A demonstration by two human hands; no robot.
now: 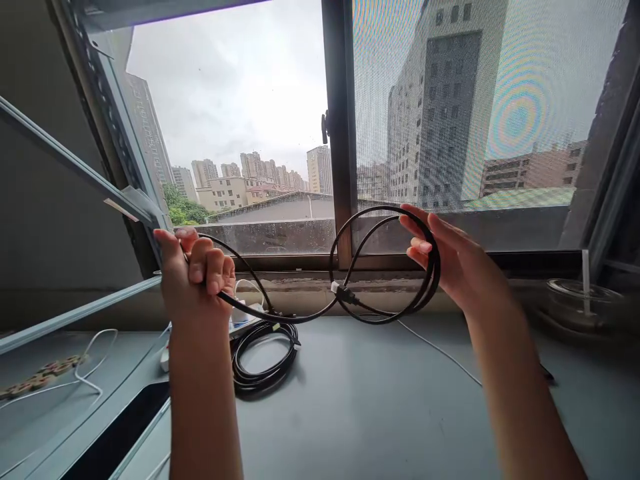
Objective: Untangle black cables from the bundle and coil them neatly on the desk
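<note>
A black cable [280,319] is stretched in the air between my two hands, above the desk. My left hand [200,273] is closed around one length of it, with the fingers curled and the thumb pointing up. My right hand [450,257] holds several round loops of the same cable, which pass between the thumb and the fingers. A black plug with a white tip [345,293] hangs at the left side of these loops. From my left hand another stretch of cable drops toward the coiled black cable [270,381] on the desk; where it ends is hidden.
A white power strip [245,320] with plugs stands behind the coil. A dark flat device [120,433] lies at the lower left, near white cords. A clear lidded cup with a straw [585,300] stands at the right, and metal rails [85,307] cross the left side.
</note>
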